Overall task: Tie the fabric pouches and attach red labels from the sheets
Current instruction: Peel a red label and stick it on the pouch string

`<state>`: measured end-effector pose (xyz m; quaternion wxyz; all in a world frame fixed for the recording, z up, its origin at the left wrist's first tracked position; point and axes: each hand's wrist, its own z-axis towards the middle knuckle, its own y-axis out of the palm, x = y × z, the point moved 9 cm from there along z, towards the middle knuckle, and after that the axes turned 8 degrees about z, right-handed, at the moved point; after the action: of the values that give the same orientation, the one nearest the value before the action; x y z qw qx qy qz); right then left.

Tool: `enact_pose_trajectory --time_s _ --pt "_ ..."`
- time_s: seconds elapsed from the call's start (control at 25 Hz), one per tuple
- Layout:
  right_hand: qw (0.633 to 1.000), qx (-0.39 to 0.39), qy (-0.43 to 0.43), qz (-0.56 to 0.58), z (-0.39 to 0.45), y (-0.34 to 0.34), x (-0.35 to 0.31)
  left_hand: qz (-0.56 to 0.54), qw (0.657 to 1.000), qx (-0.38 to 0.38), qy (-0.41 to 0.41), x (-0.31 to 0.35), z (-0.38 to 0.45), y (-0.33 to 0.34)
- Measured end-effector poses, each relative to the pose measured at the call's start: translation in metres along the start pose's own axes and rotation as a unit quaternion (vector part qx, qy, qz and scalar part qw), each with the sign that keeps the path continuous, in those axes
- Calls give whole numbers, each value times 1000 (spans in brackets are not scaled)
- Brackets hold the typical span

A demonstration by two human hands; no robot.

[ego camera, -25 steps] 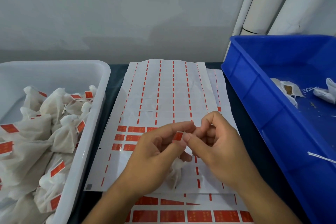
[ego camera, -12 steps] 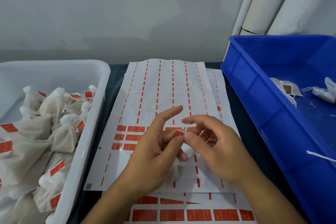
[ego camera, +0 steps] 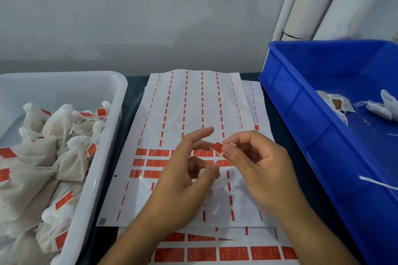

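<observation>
Label sheets (ego camera: 193, 103) cover the dark surface; right hand (ego camera: 258, 163) pinches a red label (ego camera: 217, 147); left hand (ego camera: 183, 178), forefinger extended, pinches something white.

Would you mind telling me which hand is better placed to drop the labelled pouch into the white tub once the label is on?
Probably the left hand: it is nearer the white tub and seems to hold the pouch beneath it. The right hand pinches the red label, on the blue crate's side.

Single head view, looking forward-down, close over label sheets (ego camera: 200, 103) between two bins
</observation>
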<state>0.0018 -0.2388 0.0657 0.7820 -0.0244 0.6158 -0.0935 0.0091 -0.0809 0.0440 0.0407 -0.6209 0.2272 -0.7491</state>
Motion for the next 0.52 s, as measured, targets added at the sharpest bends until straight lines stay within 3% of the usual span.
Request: enact_pose_trajectory --time_s 0.16,0.32,0.52 --pt "998 49 19 43 -1 -8 1 50 996 67 24 7 -3 -3" --pt "996 42 35 69 -2 -3 6 106 977 163 89 26 -6 -15" --pt "996 34 34 74 -3 0 8 147 966 198 80 26 -8 -22"
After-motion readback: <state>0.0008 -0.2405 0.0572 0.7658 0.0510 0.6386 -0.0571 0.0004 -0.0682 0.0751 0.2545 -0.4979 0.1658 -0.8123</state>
